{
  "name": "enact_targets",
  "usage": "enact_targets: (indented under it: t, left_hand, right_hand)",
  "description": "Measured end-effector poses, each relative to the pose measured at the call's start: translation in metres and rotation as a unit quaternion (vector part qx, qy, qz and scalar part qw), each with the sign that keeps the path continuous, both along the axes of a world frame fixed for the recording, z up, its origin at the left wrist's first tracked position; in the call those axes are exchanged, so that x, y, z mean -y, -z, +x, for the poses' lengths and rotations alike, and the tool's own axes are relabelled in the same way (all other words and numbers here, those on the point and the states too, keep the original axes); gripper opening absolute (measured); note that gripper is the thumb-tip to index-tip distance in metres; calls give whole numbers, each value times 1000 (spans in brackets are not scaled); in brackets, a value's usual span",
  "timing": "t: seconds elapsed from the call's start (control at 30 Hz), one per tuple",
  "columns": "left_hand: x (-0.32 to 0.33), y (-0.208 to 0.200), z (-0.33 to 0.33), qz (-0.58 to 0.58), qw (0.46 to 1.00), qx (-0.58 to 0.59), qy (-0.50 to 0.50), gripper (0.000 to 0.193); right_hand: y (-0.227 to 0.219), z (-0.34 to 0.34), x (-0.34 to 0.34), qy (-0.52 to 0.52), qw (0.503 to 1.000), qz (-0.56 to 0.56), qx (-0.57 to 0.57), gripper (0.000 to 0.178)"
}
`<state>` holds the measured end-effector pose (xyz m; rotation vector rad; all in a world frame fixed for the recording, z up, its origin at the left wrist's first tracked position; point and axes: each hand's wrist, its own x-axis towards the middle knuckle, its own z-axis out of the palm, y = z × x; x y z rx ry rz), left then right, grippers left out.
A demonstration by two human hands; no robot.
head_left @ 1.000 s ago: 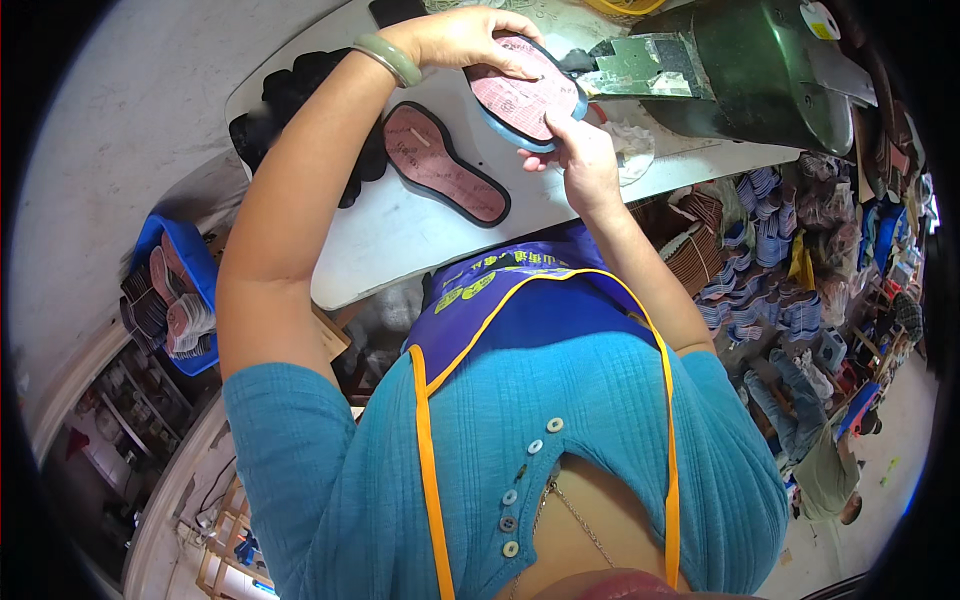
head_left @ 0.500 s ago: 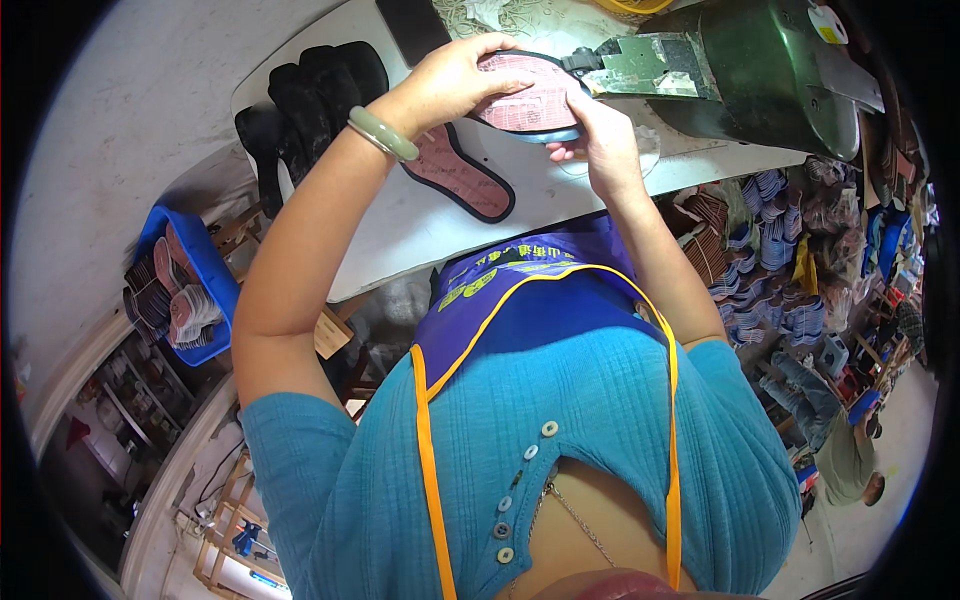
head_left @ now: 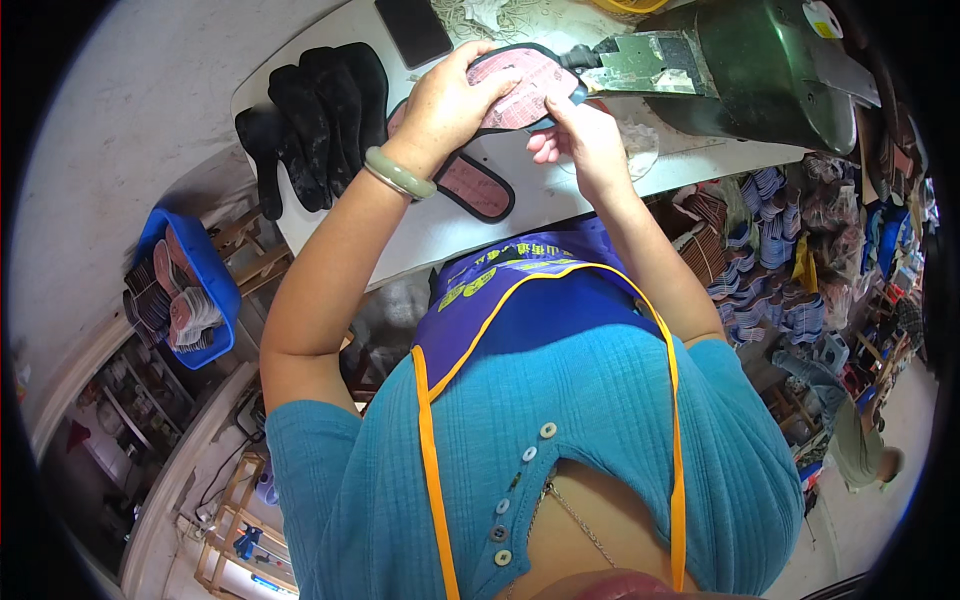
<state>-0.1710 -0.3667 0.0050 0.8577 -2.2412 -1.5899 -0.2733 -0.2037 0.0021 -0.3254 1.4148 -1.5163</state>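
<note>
Both hands hold one pink printed insole (head_left: 517,88) with a black edge, right by the working end of a green sewing machine (head_left: 650,75). My left hand (head_left: 455,100) grips its left side, thumb lying on top. At the right edge, my right hand (head_left: 580,135) pinches the insole between thumb and fingers, some of them beneath it. Another pink insole with black binding (head_left: 480,190) lies on the table, partly covered by my left hand and wrist. Left of it sit several black insoles (head_left: 330,115), overlapping in a row.
The white table (head_left: 600,200) has a dark phone (head_left: 415,32) at its far side, with loose thread (head_left: 520,15) beside it. A blue basket of insoles (head_left: 228,290) stands at the left. Stacked insole bundles (head_left: 765,250) fill the right, and another person (head_left: 860,450) is beyond.
My left hand and forearm have shifted right, covering more of the insole on the table. The held insole has turned and tilted slightly, and my right hand has moved a little left along its edge.
</note>
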Motion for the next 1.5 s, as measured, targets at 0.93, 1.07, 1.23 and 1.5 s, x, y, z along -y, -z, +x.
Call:
enact_targets:
  t: [0.93,1.07,1.23,1.5]
  left_hand:
    - [-26,-8,-22,-95,988,23,-122,65]
    - [-23,0,-28,-142,980,31,-136,66]
    - [-23,0,-39,-139,973,55,-178,70]
    - [-9,11,-57,-108,976,63,-180,77]
  right_hand:
    - [-5,-3,-29,-120,985,-49,110,33]
    - [-12,-17,-32,-154,981,-40,114,36]
    - [-22,-27,-39,-168,979,-24,116,36]
    - [-29,-38,-48,-127,988,8,89,40]
